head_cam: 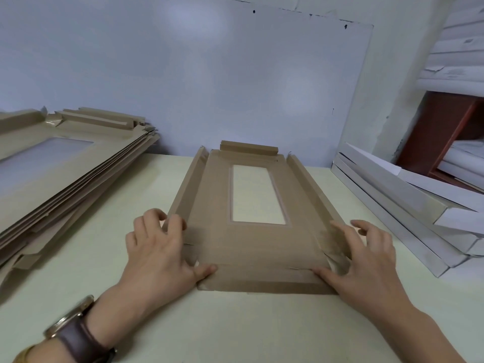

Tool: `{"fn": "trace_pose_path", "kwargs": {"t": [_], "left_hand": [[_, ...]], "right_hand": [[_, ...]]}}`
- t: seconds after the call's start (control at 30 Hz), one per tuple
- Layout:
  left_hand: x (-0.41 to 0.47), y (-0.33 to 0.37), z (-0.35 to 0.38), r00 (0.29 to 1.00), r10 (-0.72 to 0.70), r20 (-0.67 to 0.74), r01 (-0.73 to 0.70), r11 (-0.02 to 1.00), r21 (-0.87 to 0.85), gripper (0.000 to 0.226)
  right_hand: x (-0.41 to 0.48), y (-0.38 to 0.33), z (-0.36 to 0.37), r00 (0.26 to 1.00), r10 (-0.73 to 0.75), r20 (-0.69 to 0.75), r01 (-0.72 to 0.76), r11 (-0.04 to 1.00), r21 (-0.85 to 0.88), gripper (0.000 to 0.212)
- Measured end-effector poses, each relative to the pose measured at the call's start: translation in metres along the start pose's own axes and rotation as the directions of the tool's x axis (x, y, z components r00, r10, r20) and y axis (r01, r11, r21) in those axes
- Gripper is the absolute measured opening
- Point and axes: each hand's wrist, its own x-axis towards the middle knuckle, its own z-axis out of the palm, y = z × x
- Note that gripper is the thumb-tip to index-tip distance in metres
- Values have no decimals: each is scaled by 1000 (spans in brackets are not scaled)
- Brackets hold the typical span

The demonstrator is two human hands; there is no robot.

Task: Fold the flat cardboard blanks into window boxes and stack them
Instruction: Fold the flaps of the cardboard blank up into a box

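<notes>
**Figure. A blank part-folded on the table, viewed from the near edge.**

At 9 o'clock a stack [65, 163] of unfolded blanks is fanned loosely and tilted up toward its left side. The left hand [157, 247], with a watch [76, 336] at its wrist, is set on the near left corner of the blank [251, 247]. Its fingers are curled over the near end of the raised left wall, and its thumb is pressed on the near flap.

The blank is laid at the centre of the table [235, 331], with its long axis running from 6 to 12 o'clock. Both side walls and the far flap are raised, and the near flap lies flat. Whether film covers the window [258, 193] cannot be told.

The right hand [366, 260] is placed on the crumpled corner at 5 o'clock. Its fingers are spread and only slightly bent, with the thumb and forefinger pressed on the board and nothing clasped.

The board is judged to be light. It is taken to be stiff across its panels and weak at the scored creases and around the window, and it is likely to slide on the smooth table. Hold is best taken at the corners and walls, never across the window frame.

Room for movement is closed at 12 o'clock by the wall [183, 74]. It is narrowed at 3 o'clock by white boxes [408, 213] lying near the blank. Bare table is left on both sides, and the widest room is toward 6 o'clock.
</notes>
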Motion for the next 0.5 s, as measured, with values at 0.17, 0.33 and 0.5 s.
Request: {"fn": "trace_pose_path", "kwargs": {"t": [0.17,0.33,0.5], "left_hand": [[2,-4,-1,988,-89,126,86,996,24,93],[4,-5,0,983,-64,172,108,959,-261,94],[5,0,3,992,-35,117,75,932,-354,106]], "right_hand": [[2,9,-4,976,181,121,-164,977,-137,116],[4,12,-2,963,204,178,-203,979,-21,117],[5,13,-1,980,107,167,-136,975,175,115]]}}
